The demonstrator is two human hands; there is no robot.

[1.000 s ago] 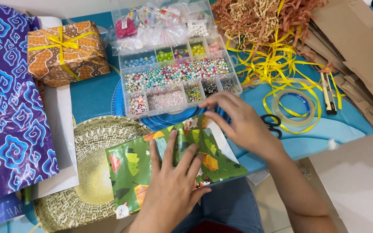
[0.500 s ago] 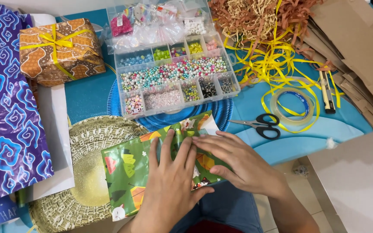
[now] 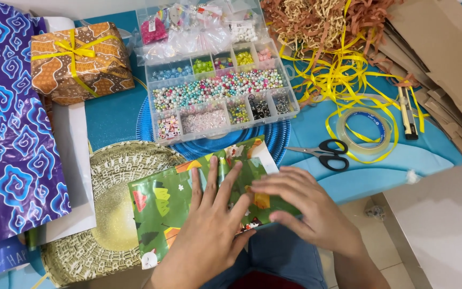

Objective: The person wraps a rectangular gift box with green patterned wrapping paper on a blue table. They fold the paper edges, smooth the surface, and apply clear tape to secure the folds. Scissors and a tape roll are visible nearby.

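A green patterned sheet of wrapping paper [image 3: 161, 206] lies folded around something flat at the table's near edge. My left hand [image 3: 212, 225] presses flat on its middle, fingers spread. My right hand [image 3: 308, 206] rests on the paper's right end, fingers pressing the folded flap down. Both hands touch the paper; what it covers is hidden.
A clear bead organiser [image 3: 217, 99] sits behind the paper on a blue round mat [image 3: 279, 136]. Black scissors [image 3: 324, 153] and a tape roll [image 3: 364, 131] lie to the right, with yellow ribbon [image 3: 343, 75] and cardboard [image 3: 445, 64]. A wrapped gift box [image 3: 81, 61], purple paper [image 3: 6, 123] and gold mat [image 3: 108, 208] lie left.
My right hand came down from the paper's far edge onto its right end, folding the flap. The scissors it covered now show. My left hand stayed pressed on the paper.
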